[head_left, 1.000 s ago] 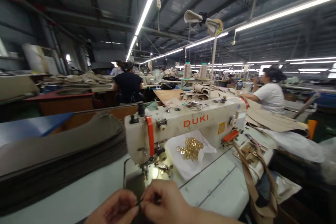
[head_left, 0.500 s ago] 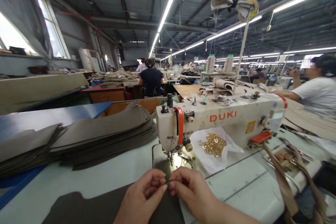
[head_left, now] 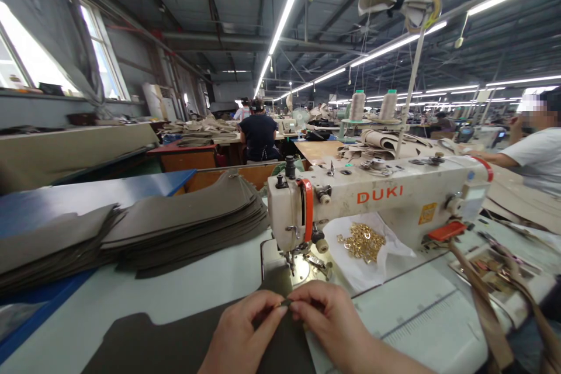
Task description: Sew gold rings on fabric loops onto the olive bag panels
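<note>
Just in front of the sewing machine's needle area, my left hand and my right hand meet fingertip to fingertip. Between them they pinch a small dark fabric strip with a gold-coloured glint at its left end, mostly covered by my fingers. Under both hands lies a flat dark grey-green panel, its far end close to the presser foot. Behind my right hand, gold metal rings are heaped on a white sheet beneath the arm of the sewing machine.
Stacked dark panels lie left of the machine. To the right are a tray of small parts and hanging tan straps. A person in white sits at the far right; another in dark clothing sits ahead.
The view has shifted slightly left, so everything sits a little farther right. Both hands stay pinched together, and the small strip shows a bit more between the fingertips.
</note>
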